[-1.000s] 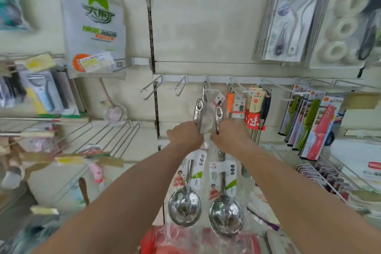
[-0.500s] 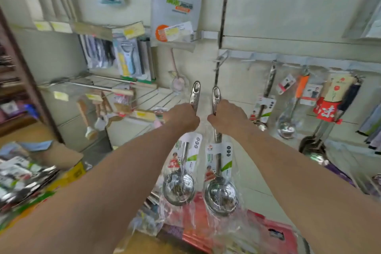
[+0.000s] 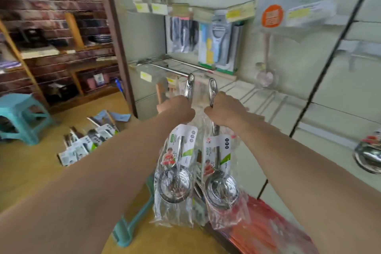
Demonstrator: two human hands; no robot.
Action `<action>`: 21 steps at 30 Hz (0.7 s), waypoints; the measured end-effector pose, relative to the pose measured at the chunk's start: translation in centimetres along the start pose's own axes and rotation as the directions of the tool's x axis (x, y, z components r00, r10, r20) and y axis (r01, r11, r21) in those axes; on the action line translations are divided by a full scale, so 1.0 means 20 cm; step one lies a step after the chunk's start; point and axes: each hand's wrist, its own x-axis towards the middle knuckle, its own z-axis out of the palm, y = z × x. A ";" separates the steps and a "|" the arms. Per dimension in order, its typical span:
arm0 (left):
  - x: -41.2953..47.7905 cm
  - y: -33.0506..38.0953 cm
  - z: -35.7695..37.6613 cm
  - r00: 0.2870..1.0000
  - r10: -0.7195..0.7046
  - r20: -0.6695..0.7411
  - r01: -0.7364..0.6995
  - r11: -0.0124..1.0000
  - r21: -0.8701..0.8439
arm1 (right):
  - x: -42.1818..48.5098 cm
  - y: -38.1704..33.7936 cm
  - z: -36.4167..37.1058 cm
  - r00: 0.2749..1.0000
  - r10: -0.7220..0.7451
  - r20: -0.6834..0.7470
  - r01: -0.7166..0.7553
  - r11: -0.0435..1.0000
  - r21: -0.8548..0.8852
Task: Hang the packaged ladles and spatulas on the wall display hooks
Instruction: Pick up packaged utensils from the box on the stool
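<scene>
My left hand [image 3: 177, 109] grips the handle of a packaged steel ladle [image 3: 175, 183], which hangs bowl down in clear plastic with a white label. Beside it, my right hand [image 3: 223, 110] grips the handle of a second packaged ladle [image 3: 221, 189] of the same kind. Both handle tips stick up above my fists. A ladle that hangs on the wall display [image 3: 369, 156] shows at the right edge. Bare wire hooks [image 3: 266, 99] jut from the pale wall panel behind my hands.
Several more packaged utensils [image 3: 88, 140] lie on the wooden floor at the left, near a teal stool [image 3: 22, 117]. Peelers and knives in packs [image 3: 218, 45] hang above. Red packages [image 3: 266, 227] lie below the ladles. A brick wall with wooden shelves [image 3: 57, 33] fills the left.
The view has swung left and down, away from the hook row with the hung ladles. Both hands have kept their grip on the two ladles and carried them leftward.
</scene>
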 end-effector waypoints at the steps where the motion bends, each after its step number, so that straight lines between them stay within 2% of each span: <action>1: 0.05 -0.08 -0.01 1.000 -0.022 -0.005 0.022 1.000 0.006 | 0.05 -0.07 0.04 1.000 -0.025 0.015 0.025 1.000 0.000; 9: 0.36 -0.73 -0.13 0.984 -0.177 -0.009 0.177 0.984 -0.014 | 0.43 -0.63 0.32 0.981 -0.165 0.101 0.166 0.986 -0.011; 21: 0.58 -1.61 -0.15 0.908 -0.417 0.026 0.418 0.907 -0.060 | 0.79 -1.35 0.78 0.911 -0.357 0.206 0.363 0.932 0.012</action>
